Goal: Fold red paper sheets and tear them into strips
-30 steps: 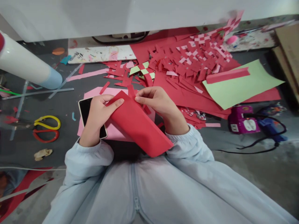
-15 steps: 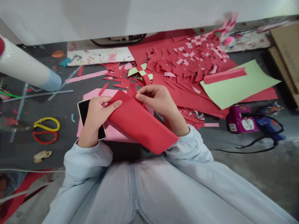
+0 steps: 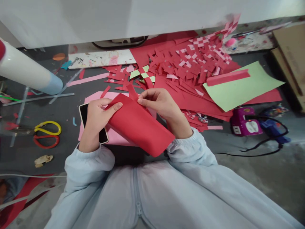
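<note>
A folded or curled sheet of red paper point(image 3: 143, 127) slants across in front of my body, its lower right corner near my right sleeve. My left hand point(image 3: 97, 119) grips its upper left end, thumb on top and fingers underneath. Behind the sheet's far edge, my right hand point(image 3: 159, 103) pinches a narrow red paper strip point(image 3: 132, 93) between thumb and index finger. Whether the strip is joined to the sheet is hidden. Beneath my left hand lie a phone point(image 3: 104, 136) and pink paper point(image 3: 119, 137).
Red-handled and yellow-handled scissors point(image 3: 47, 133) lie at left, below a white bottle point(image 3: 30, 68). Woven red and pink paper pieces point(image 3: 188, 58) cover the back. Green paper point(image 3: 245, 90) and a purple box point(image 3: 246, 122) with black cable are at right.
The red sheet's lower right end has swung left and turned to show more of its face. The strip in my right hand tilts further left. Both hands have barely shifted.
</note>
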`<state>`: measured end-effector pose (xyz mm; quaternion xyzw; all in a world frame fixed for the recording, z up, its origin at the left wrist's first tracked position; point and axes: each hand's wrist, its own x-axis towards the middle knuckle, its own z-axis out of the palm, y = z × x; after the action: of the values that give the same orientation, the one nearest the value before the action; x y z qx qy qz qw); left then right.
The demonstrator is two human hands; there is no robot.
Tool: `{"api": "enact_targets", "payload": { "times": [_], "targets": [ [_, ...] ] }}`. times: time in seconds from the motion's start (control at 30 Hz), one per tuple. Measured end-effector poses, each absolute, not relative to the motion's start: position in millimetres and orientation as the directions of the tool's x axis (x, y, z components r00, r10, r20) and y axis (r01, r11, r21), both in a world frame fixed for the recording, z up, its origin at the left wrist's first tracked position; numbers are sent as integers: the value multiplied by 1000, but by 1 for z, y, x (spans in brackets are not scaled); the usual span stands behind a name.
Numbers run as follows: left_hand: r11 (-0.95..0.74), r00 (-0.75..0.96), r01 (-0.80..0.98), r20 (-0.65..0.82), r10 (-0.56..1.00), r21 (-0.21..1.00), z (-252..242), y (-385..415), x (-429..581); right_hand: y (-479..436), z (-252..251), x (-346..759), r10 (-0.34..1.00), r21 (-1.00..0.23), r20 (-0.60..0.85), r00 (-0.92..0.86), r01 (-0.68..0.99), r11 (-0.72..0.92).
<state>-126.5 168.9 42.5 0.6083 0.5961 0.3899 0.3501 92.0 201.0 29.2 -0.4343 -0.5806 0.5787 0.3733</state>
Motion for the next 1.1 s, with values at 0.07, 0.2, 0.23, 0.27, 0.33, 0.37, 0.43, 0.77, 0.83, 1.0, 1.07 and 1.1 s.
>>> {"api": "enact_targets", "payload": {
  "times": [0.07, 0.2, 0.23, 0.27, 0.33, 0.37, 0.43, 0.77, 0.83, 1.0, 1.07, 1.1],
  "targets": [
    [-26, -49, 446, 53, 997, 895, 43, 169, -126, 200, 30, 91, 943, -996, -57, -329, 81, -32],
    [-12, -81, 424, 51, 995, 906, 42, 169, -127, 201, 29, 91, 950, -998, -52, -308, 45, -40],
    [-20, -80, 429, 61, 995, 903, 42, 169, -127, 201, 29, 91, 947, -998, -61, -316, 33, -54],
    [-31, -78, 435, 71, 994, 900, 41, 170, -128, 202, 29, 92, 940, -997, -79, -333, 26, -74],
    [-52, -75, 442, 95, 993, 896, 39, 170, -129, 202, 30, 93, 914, -992, -125, -386, 27, -125],
    [-61, -73, 441, 104, 992, 895, 39, 170, -130, 202, 30, 94, 900, -988, -149, -410, 31, -149],
    [-81, -65, 433, 120, 991, 898, 38, 171, -131, 202, 29, 94, 884, -983, -176, -433, 33, -180],
    [-64, -96, 402, 111, 989, 913, 37, 171, -131, 202, 30, 91, 920, -992, -117, -374, 4, -125],
    [-59, -102, 387, 106, 989, 920, 37, 170, -131, 202, 31, 92, 930, -995, -96, -356, -2, -104],
    [-53, -125, 367, 106, 986, 929, 37, 170, -131, 204, 33, 94, 912, -988, -128, -390, -32, -152],
    [-56, -131, 366, 111, 985, 929, 37, 170, -132, 204, 33, 96, 881, -977, -177, -438, -29, -210],
    [-56, -131, 368, 112, 985, 928, 36, 170, -133, 204, 34, 96, 868, -972, -198, -456, -21, -233]
  ]
}}
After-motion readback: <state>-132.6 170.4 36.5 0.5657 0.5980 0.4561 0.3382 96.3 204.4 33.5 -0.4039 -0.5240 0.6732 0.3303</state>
